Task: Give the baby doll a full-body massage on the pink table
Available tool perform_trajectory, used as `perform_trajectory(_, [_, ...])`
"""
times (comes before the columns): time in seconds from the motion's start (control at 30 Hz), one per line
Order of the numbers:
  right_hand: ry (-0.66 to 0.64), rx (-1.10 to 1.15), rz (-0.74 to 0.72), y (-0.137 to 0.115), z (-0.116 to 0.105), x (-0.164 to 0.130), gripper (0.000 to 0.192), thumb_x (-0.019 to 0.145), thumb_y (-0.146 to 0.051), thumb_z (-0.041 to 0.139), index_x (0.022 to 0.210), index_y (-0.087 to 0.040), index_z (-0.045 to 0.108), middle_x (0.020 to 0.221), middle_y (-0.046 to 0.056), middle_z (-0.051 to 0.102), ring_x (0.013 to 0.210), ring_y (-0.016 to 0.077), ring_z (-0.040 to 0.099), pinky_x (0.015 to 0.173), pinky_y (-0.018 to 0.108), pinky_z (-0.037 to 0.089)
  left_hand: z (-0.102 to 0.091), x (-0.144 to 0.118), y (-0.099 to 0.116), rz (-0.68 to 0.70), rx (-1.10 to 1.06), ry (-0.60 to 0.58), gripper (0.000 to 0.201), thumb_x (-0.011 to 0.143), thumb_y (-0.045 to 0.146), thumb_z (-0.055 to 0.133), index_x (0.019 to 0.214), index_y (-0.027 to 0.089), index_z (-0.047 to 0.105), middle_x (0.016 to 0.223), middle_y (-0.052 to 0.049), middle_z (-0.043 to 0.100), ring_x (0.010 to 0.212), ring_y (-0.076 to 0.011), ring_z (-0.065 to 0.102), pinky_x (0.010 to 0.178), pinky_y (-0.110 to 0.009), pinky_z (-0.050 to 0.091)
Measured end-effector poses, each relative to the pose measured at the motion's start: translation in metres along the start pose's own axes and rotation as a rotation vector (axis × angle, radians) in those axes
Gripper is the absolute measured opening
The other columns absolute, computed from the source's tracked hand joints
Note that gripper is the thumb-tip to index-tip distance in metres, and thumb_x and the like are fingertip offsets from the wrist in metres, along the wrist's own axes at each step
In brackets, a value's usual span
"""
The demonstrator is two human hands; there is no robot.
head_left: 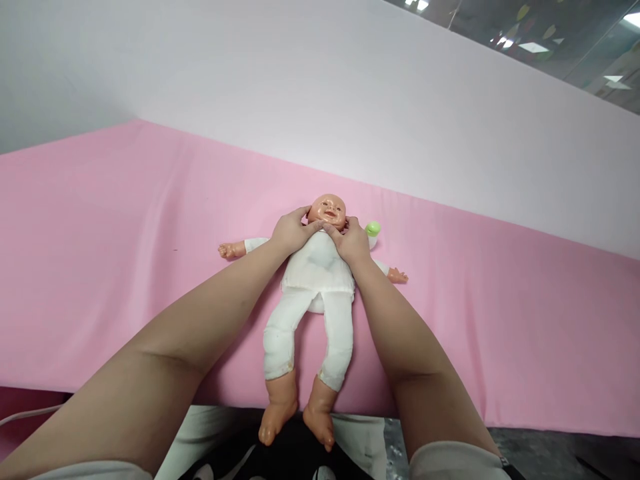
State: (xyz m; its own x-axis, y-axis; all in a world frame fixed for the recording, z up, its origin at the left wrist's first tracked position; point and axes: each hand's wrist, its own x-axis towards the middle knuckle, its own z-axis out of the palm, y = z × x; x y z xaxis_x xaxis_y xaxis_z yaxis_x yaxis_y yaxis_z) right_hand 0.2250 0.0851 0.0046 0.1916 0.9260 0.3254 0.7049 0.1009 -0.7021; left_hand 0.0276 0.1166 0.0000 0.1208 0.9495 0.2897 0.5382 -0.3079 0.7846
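A baby doll [315, 280] in white clothes lies on its back on the pink cloth [125, 253], head away from me and bare feet over the near edge. My left hand [291, 231] rests on the doll's shoulder and neck at its left, fingers reaching under the chin. My right hand [351, 241] presses on the other shoulder, thumb at the doll's neck. Both hands touch the collar of the white top. The doll's arms stick out sideways.
A small white bottle with a green cap [373, 231] lies just behind my right hand beside the doll's head. The pink cloth covers a wide surface; a pale wall [350, 100] rises behind it. A white cable [25, 415] shows at lower left.
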Motion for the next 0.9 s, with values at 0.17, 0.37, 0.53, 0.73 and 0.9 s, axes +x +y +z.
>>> perform_trajectory(0.17, [-0.012,0.032,-0.049,0.010,0.002,0.004,0.053,0.096,-0.065,0.070,0.124,-0.020,0.066,0.114,0.012,0.079,0.102,0.0275,0.075,0.092,0.041,0.059,0.002,0.002,-0.005,0.026,-0.040,0.002,0.066,0.098,0.069,0.060,0.146,0.026,0.070,0.138,-0.007,0.076,0.117,-0.0326,0.073,0.104,-0.041,0.053])
perform_trajectory(0.37, [-0.033,0.016,-0.145,0.017,0.002,0.005,0.044,0.111,-0.052,0.048,0.138,-0.023,0.066,0.129,0.011,0.079,0.118,0.0259,0.074,0.106,0.042,0.056,0.005,0.008,-0.015,0.002,-0.098,0.022,0.056,0.108,0.060,0.041,0.130,0.022,0.076,0.116,-0.010,0.081,0.104,-0.0280,0.073,0.096,-0.039,0.053])
perform_trajectory(0.53, [-0.042,-0.100,-0.153,0.008,-0.006,-0.001,0.047,0.114,-0.043,0.039,0.145,-0.017,0.063,0.132,0.015,0.078,0.123,0.0292,0.074,0.110,0.046,0.055,0.003,0.008,-0.011,0.002,-0.079,0.030,0.053,0.109,0.058,0.038,0.109,0.022,0.077,0.099,-0.009,0.080,0.091,-0.0274,0.071,0.085,-0.039,0.050])
perform_trajectory(0.73, [-0.026,-0.238,-0.279,0.013,-0.039,-0.018,0.040,0.103,-0.030,0.056,0.139,-0.020,0.068,0.127,0.011,0.080,0.113,0.0271,0.076,0.105,0.043,0.059,0.000,0.006,-0.006,0.036,-0.078,0.051,0.047,0.108,0.053,0.043,0.118,0.022,0.077,0.111,-0.011,0.080,0.105,-0.0312,0.071,0.095,-0.042,0.050])
perform_trajectory(0.9, [0.231,-0.395,-0.312,0.035,-0.059,-0.026,0.046,0.095,-0.024,0.059,0.139,-0.014,0.068,0.146,0.018,0.069,0.141,0.0344,0.058,0.126,0.055,0.042,0.000,-0.006,0.011,0.102,-0.115,0.214,0.047,0.103,0.047,0.052,0.134,0.018,0.073,0.138,-0.015,0.073,0.115,-0.0298,0.070,0.107,-0.042,0.049])
